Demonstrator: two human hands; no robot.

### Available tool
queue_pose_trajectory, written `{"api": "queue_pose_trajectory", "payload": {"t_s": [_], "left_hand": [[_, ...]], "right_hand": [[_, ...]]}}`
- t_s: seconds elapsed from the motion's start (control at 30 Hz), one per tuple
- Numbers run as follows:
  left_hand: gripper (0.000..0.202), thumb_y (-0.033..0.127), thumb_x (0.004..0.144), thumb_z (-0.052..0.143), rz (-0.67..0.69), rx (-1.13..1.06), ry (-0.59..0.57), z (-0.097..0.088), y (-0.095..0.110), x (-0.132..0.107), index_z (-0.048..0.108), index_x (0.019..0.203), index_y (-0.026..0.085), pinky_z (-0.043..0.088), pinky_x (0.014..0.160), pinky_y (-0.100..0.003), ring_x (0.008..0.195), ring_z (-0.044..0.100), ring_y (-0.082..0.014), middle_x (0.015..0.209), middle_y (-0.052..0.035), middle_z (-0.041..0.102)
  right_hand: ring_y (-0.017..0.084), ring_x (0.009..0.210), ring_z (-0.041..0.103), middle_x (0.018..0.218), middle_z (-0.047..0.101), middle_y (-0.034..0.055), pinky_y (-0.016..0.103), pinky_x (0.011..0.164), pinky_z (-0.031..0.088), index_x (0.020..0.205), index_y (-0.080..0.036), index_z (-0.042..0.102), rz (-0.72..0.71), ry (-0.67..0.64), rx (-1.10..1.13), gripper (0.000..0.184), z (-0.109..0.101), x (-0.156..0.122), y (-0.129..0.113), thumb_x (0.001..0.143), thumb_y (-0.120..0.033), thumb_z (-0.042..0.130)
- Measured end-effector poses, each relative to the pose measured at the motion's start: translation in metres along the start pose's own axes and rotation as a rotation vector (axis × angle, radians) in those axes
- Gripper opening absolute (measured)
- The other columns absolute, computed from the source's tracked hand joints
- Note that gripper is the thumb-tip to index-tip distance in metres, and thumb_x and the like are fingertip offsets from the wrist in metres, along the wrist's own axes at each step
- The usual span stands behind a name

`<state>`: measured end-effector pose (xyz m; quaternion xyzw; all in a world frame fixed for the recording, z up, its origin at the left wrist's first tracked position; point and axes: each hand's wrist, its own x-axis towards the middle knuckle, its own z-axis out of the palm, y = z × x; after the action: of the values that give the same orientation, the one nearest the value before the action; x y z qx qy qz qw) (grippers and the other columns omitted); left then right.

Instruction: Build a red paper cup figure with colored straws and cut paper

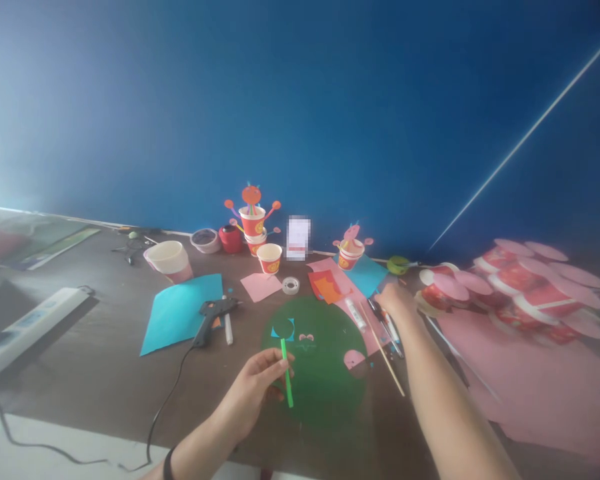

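Between the thumb and fingers of my left hand (pixel 267 373) is a thin bright green strip (pixel 287 373), held nearly upright over the round green mat (pixel 320 393). My right hand (pixel 396 301) reaches out to the far right of the mat, by the blue paper (pixel 367 273) and several pens and tools (pixel 387 327). Its fingertips are small and blurred, so what they touch cannot be made out. On the mat lie a cut blue paper scrap (pixel 276 331), small pink pieces (pixel 306 338) and a pink paper piece (pixel 353 359).
To the left lie a glue gun (pixel 213 317) with its cord, blue paper (pixel 180 310) and a power strip (pixel 35 327). Decorated paper cups (pixel 253 223) stand at the back. Pink paper (pixel 540 387) and red-and-pink cup crafts (pixel 535 287) are at the right. A wooden stick (pixel 387 357) lies beside the mat.
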<state>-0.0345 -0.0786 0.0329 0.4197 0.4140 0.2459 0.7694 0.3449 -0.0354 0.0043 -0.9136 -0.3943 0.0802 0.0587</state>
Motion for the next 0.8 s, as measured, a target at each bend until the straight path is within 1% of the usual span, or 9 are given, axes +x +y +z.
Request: {"api": "queue_pose_trajectory", "payload": {"t_s": [0.07, 0.13, 0.2, 0.3, 0.37, 0.47, 0.53, 0.67, 0.8], "left_hand": [[0.025, 0.039, 0.075, 0.065, -0.011, -0.005, 0.009, 0.0, 0.001, 0.001, 0.064, 0.088, 0.017, 0.04, 0.051, -0.016, 0.06, 0.052, -0.0076, 0.073, 0.0, 0.058], [0.026, 0.039, 0.073, 0.067, -0.018, -0.014, 0.02, 0.001, 0.002, 0.002, 0.064, 0.087, 0.017, 0.04, 0.05, -0.016, 0.06, 0.052, -0.0078, 0.072, 0.0003, 0.058], [0.028, 0.04, 0.071, 0.069, -0.024, -0.024, 0.029, 0.003, 0.004, 0.004, 0.065, 0.086, 0.016, 0.04, 0.05, -0.017, 0.059, 0.053, -0.0079, 0.071, 0.0004, 0.058], [0.03, 0.041, 0.069, 0.07, -0.037, -0.022, 0.013, 0.007, 0.005, 0.007, 0.065, 0.085, 0.016, 0.04, 0.05, -0.017, 0.059, 0.053, -0.0077, 0.071, 0.0001, 0.059], [0.03, 0.041, 0.069, 0.07, -0.045, -0.013, -0.005, 0.01, 0.006, 0.009, 0.065, 0.086, 0.016, 0.04, 0.05, -0.017, 0.059, 0.053, -0.0077, 0.072, -0.0003, 0.06], [0.03, 0.04, 0.07, 0.069, -0.057, 0.004, -0.029, 0.016, 0.005, 0.011, 0.065, 0.087, 0.016, 0.04, 0.051, -0.017, 0.06, 0.054, -0.0083, 0.073, -0.0007, 0.06], [0.028, 0.04, 0.072, 0.068, -0.057, 0.015, -0.047, 0.02, 0.004, 0.011, 0.064, 0.087, 0.016, 0.04, 0.05, -0.016, 0.06, 0.053, -0.0081, 0.073, -0.0007, 0.059], [0.027, 0.039, 0.074, 0.067, -0.059, 0.025, -0.058, 0.024, 0.003, 0.007, 0.064, 0.088, 0.016, 0.04, 0.05, -0.016, 0.06, 0.052, -0.0077, 0.073, -0.0008, 0.058], [0.027, 0.04, 0.074, 0.066, -0.067, 0.041, -0.036, 0.021, -0.003, 0.002, 0.065, 0.088, 0.017, 0.04, 0.051, -0.016, 0.061, 0.052, -0.0077, 0.074, -0.0007, 0.058]], "right_hand": [[0.024, 0.088, 0.063, 0.098, 0.065, 0.0123, 0.039, 0.075, 0.049, 0.098, -0.011, 0.064, 0.042, -0.016, -0.005, 0.028, -0.009, -0.004, 0.014, 0.083, -0.034, 0.06], [0.03, 0.086, 0.064, 0.086, 0.068, 0.0163, 0.039, 0.072, 0.047, 0.08, -0.011, 0.068, 0.066, -0.013, 0.004, 0.024, -0.018, -0.013, 0.035, 0.075, -0.034, 0.063], [0.029, 0.081, 0.065, 0.076, 0.069, 0.0127, 0.035, 0.068, 0.045, 0.067, -0.017, 0.068, 0.073, 0.001, 0.036, 0.016, -0.027, -0.027, 0.059, 0.069, -0.032, 0.063], [0.024, 0.072, 0.065, 0.071, 0.07, 0.0048, 0.029, 0.061, 0.043, 0.065, -0.023, 0.067, 0.103, 0.057, 0.113, 0.01, -0.032, -0.06, 0.091, 0.066, -0.031, 0.06], [0.023, 0.07, 0.065, 0.073, 0.071, 0.0052, 0.028, 0.058, 0.043, 0.07, -0.023, 0.067, 0.139, 0.122, 0.171, 0.015, -0.031, -0.084, 0.104, 0.068, -0.034, 0.057], [0.026, 0.073, 0.065, 0.077, 0.071, 0.0089, 0.03, 0.058, 0.043, 0.081, -0.02, 0.066, 0.193, 0.214, 0.252, 0.026, -0.023, -0.112, 0.11, 0.071, -0.039, 0.052], [0.026, 0.076, 0.065, 0.079, 0.071, 0.0089, 0.03, 0.062, 0.044, 0.082, -0.02, 0.066, 0.19, 0.238, 0.305, 0.026, -0.015, -0.12, 0.106, 0.071, -0.04, 0.052], [0.028, 0.079, 0.064, 0.081, 0.072, 0.0095, 0.032, 0.068, 0.044, 0.076, -0.02, 0.066, 0.153, 0.262, 0.394, 0.03, -0.01, -0.115, 0.097, 0.07, -0.047, 0.054], [0.029, 0.079, 0.062, 0.08, 0.07, 0.0151, 0.034, 0.069, 0.042, 0.079, -0.016, 0.066, 0.199, 0.369, 0.473, 0.039, -0.021, -0.115, 0.092, 0.076, -0.05, 0.047]]}}
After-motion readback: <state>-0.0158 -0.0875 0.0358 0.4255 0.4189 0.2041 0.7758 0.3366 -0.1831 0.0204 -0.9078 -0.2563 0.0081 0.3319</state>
